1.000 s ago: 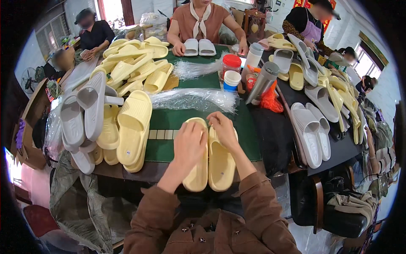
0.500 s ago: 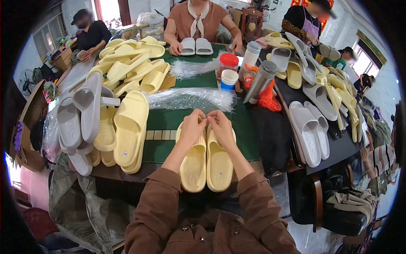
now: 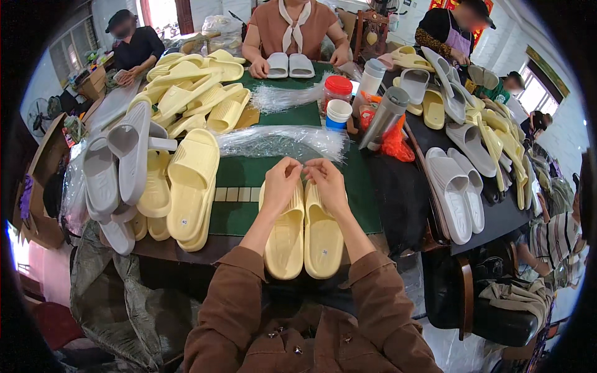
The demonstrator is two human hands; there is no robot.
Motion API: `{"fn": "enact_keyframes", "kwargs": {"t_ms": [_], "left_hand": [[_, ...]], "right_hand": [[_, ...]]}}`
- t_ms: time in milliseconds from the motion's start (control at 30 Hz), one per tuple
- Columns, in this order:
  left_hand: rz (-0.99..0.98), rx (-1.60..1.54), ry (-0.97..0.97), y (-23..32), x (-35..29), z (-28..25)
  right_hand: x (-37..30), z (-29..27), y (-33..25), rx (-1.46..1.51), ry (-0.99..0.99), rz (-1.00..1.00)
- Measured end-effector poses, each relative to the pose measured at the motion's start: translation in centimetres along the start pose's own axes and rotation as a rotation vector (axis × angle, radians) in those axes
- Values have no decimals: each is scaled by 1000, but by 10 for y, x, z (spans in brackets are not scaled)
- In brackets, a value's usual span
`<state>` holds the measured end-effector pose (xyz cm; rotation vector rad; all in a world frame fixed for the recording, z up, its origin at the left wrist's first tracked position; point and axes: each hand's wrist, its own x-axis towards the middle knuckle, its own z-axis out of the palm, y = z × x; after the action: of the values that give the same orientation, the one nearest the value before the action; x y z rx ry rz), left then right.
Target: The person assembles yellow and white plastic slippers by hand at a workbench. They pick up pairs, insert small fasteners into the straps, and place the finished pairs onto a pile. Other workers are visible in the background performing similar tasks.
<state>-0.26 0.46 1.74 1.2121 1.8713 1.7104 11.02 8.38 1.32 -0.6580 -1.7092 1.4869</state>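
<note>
A pair of pale yellow slide slippers stands side by side at the near table edge: the left slipper [image 3: 284,252] and the right slipper [image 3: 324,248], heels toward me. Over their toe ends, my left hand [image 3: 281,184] and my right hand [image 3: 327,182] meet with fingertips pinched close together. Whatever lies between the fingertips is too small to make out. Both hands partly cover the slipper straps. Just beyond them lies a bundle of thin clear plastic strands [image 3: 292,142] in a clear wrapper.
Yellow and grey slippers are heaped at left [image 3: 193,180] and right [image 3: 449,193]. A second strand bundle [image 3: 289,99], a red-lidded jar [image 3: 337,88], a white-and-blue cup [image 3: 337,114] and a steel flask [image 3: 387,118] stand farther back. Opposite, a person sits behind grey slippers [image 3: 288,65].
My hands have shifted slightly, with the knuckles a little farther apart and the fingertips still close. The slippers under them stay in place. The person opposite has drawn one hand back a little.
</note>
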Motion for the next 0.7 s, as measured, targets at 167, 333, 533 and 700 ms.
{"fn": "enact_keyframes", "kwargs": {"t_ms": [167, 333, 533, 700], "left_hand": [[36, 7, -1, 0, -2, 1], [45, -14, -14, -2, -3, 2], [37, 39, -23, 2, -4, 2], [55, 53, 3, -1, -3, 2]], "right_hand": [[-2, 0, 0, -184, 24, -74], [-1, 2, 4, -147, 33, -99], [-2, -1, 1, -170, 24, -82], [-2, 0, 0, -195, 33, -106]]}}
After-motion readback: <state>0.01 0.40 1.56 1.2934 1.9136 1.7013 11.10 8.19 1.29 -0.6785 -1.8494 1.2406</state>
